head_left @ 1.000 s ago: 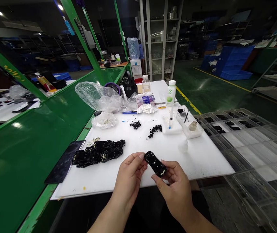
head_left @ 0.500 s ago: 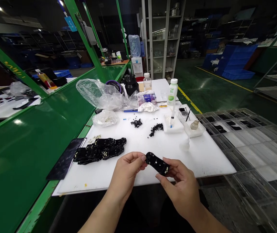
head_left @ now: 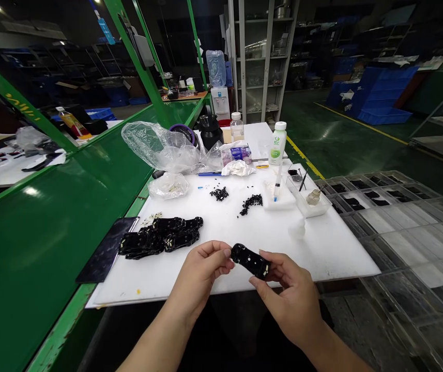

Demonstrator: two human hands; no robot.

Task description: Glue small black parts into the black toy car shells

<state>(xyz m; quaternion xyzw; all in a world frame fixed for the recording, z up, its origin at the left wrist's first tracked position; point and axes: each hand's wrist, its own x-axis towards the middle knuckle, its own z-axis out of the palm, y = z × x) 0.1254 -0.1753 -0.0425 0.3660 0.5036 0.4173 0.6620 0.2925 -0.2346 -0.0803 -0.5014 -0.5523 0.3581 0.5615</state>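
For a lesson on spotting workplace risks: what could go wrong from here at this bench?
The black part, held at its ends by the left hand and right hand, might drop if a grip slips. The loose black pieces lie uncontained on the white board, so a bump could scatter them. The upright syringe might tip if knocked.

Black part point(head_left: 251, 262) with cream flecks

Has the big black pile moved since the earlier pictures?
No. The black pile lies at the same spot on the white table, though the view shifted.
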